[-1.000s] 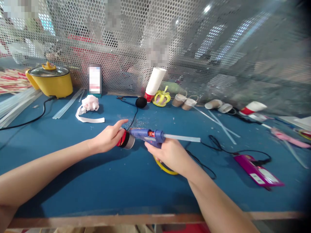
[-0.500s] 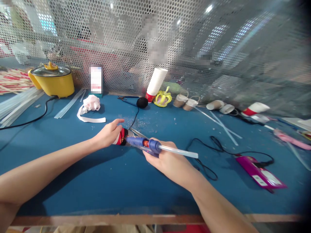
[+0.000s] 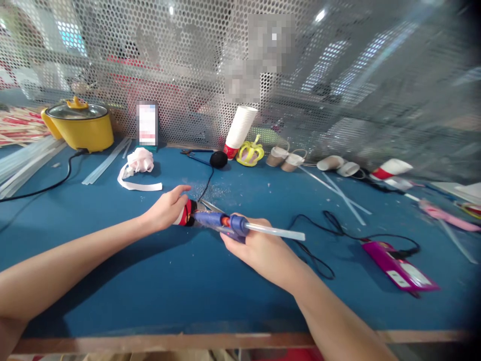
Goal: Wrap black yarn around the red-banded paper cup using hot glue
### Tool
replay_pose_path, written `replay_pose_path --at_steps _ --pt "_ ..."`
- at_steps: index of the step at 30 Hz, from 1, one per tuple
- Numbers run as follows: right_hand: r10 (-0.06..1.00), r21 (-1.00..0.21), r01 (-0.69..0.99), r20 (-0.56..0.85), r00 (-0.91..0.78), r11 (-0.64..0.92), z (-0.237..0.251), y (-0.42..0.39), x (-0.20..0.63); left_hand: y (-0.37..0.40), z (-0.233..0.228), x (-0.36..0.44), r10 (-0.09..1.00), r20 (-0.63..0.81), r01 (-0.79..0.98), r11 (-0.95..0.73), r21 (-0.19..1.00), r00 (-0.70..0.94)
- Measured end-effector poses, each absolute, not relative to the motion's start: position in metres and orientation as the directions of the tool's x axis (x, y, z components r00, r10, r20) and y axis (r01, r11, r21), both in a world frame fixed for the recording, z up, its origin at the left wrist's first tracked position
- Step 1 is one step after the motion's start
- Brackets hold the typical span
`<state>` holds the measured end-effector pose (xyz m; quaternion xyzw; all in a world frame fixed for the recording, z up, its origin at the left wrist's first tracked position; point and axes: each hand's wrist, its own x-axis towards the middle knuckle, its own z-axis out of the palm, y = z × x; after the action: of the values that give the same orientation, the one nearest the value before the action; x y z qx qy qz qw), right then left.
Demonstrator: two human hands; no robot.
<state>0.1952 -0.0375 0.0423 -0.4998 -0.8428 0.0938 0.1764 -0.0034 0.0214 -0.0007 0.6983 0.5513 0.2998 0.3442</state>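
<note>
Head view: your right hand (image 3: 263, 245) grips the light, rigid glue gun (image 3: 221, 223) by its handle, nozzle hot, while your left hand (image 3: 167, 213) pinches the flimsy paper cup (image 3: 187, 214).

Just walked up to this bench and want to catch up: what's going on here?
A person is working at a blue-topped table. The right hand grips a blue hot glue gun with a clear glue stick protruding from its back, nozzle pointed at a small red, white and black cup-like piece that the left hand steadies on the table. Paper cups, spare glue sticks and a yellow electric pot lie further back.
</note>
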Motion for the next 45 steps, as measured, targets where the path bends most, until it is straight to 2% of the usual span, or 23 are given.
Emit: replay_pose_path --at_steps 7,12,15,18,25,28,29,31,35,38,41,45 --pt "0.903 -0.335 0.840 0.213 -0.374 0.427 0.039 -0.031 0.200 0.015 0.003 -0.004 0.944 0.094 0.566 -0.267 0.780 0.317" --pt "0.961 -0.473 0.838 0.104 -0.255 0.273 0.040 -0.028 0.200 0.013 0.001 -0.005 0.896 0.167 0.513 -0.379 0.770 0.412" --pt "0.972 -0.557 0.804 0.020 -0.234 0.205 0.041 -0.025 0.200 0.011 0.000 -0.005 0.873 0.194 0.496 -0.424 0.758 0.448" --pt "0.975 -0.611 0.773 -0.004 -0.222 0.173 0.041 -0.023 0.199 0.010 0.001 -0.006 0.858 0.205 0.483 -0.446 0.754 0.471" --pt "0.980 -0.829 0.556 -0.051 -0.193 0.067 0.043 -0.012 0.210 0.014 -0.001 -0.007 0.895 0.195 0.466 -0.383 0.798 0.400" --pt "0.995 -0.903 0.419 0.072 -0.063 0.092 0.042 0.007 0.227 0.017 -0.002 -0.008 0.917 0.217 0.432 -0.353 0.830 0.334" --pt "0.993 -0.905 0.410 0.114 -0.013 0.109 0.040 0.015 0.233 0.018 -0.001 -0.009 0.922 0.224 0.425 -0.349 0.835 0.317" --pt "0.989 -0.864 0.496 0.133 0.058 0.087 0.033 0.033 0.246 0.017 0.000 -0.009 0.924 0.238 0.417 -0.350 0.838 0.298" --pt "0.993 -0.776 0.629 0.029 0.117 -0.052 0.009 0.062 0.262 0.013 0.004 -0.009 0.919 0.278 0.389 -0.374 0.842 0.280" --pt "0.989 -0.717 0.689 0.002 0.148 -0.102 -0.004 0.070 0.265 0.010 0.007 -0.010 0.911 0.298 0.380 -0.393 0.837 0.284" --pt "0.989 -0.654 0.752 0.048 0.140 -0.075 0.000 0.066 0.263 0.006 0.011 -0.010 0.900 0.310 0.381 -0.415 0.826 0.307" --pt "0.984 -0.606 0.794 0.161 0.073 0.040 0.021 0.053 0.244 0.002 0.013 -0.009 0.878 0.336 0.357 -0.451 0.818 0.340"
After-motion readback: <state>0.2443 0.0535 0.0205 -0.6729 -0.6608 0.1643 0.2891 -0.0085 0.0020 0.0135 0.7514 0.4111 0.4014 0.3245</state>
